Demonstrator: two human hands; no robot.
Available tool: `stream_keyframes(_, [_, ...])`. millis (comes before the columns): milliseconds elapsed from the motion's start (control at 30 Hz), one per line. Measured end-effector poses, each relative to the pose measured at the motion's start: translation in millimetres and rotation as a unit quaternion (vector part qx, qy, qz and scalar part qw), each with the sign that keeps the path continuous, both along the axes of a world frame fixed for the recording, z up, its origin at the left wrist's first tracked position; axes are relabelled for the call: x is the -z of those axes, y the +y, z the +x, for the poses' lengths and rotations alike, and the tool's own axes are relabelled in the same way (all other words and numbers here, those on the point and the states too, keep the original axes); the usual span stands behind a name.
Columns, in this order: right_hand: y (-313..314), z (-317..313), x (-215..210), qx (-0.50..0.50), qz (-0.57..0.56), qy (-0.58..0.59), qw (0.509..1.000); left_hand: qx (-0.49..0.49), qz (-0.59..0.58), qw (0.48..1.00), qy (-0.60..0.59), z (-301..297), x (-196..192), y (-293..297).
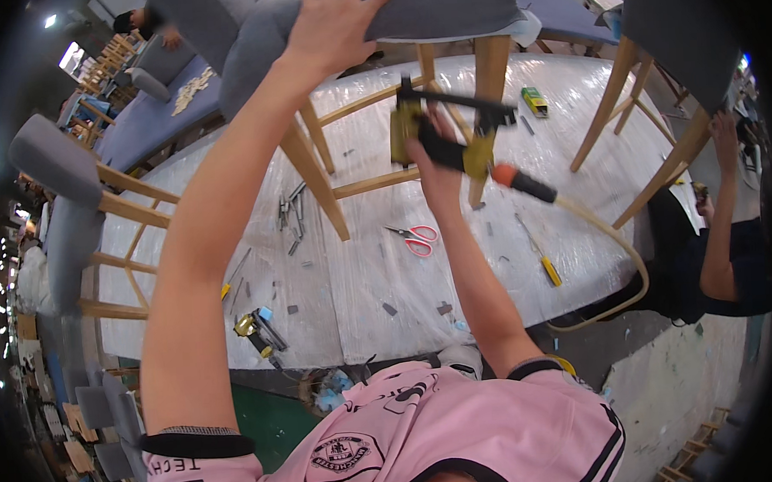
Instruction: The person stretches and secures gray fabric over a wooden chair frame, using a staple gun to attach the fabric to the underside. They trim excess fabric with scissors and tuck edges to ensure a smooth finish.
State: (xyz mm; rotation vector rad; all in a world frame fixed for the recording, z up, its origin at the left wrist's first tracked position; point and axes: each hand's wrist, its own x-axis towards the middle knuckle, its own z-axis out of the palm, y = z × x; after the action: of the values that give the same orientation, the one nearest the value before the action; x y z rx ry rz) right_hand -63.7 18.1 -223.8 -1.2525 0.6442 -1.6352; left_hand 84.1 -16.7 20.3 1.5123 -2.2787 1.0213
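A chair with a grey upholstered seat [444, 11] and light wooden legs stands in front of me on a film-covered table. On top of its grey padding rests my left hand [331, 26], fingers spread and holding nothing. My right hand [435, 155] grips a black and olive-yellow pneumatic staple gun [405, 135] beneath the seat, among the legs. The tool is slightly blurred; an orange-and-black fitting joins it to a pale air hose [617, 238] that curves off to the right. Part of the right fingers is hidden behind the tool.
The table [363, 303] bears red-handled scissors [419, 244], a yellow-handled screwdriver [551, 272], loose staple strips [290, 215], a small green box [534, 102] and a second staple gun [251, 334]. Grey chairs [59, 158] flank it. At right is a co-worker's arm [719, 241].
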Motion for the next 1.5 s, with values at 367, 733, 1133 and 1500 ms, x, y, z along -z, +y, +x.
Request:
stream_keyframes(367, [151.2,-230.4,324.8,-0.008,0.610,-0.098,0.786,0.093,-0.088,0.992,0.012,38.9,33.8,45.0])
stream_keyframes(733, [151.8,-282.5,353.6,-0.402,0.497,0.524,0.563,0.107,-0.083,0.991,-0.012,67.6,49.8,129.4])
stream_keyframes(1133, [-26.9,-237.3,-119.6,-0.502,0.213,0.083,0.834,0.001,-0.052,0.486,0.872,-187.3,172.9,171.3])
stream_keyframes(1500, [-4.5,-195.6,-104.6,-0.536,0.213,0.046,0.815,0.033,-0.049,0.429,0.901,-248.4,152.4,143.7])
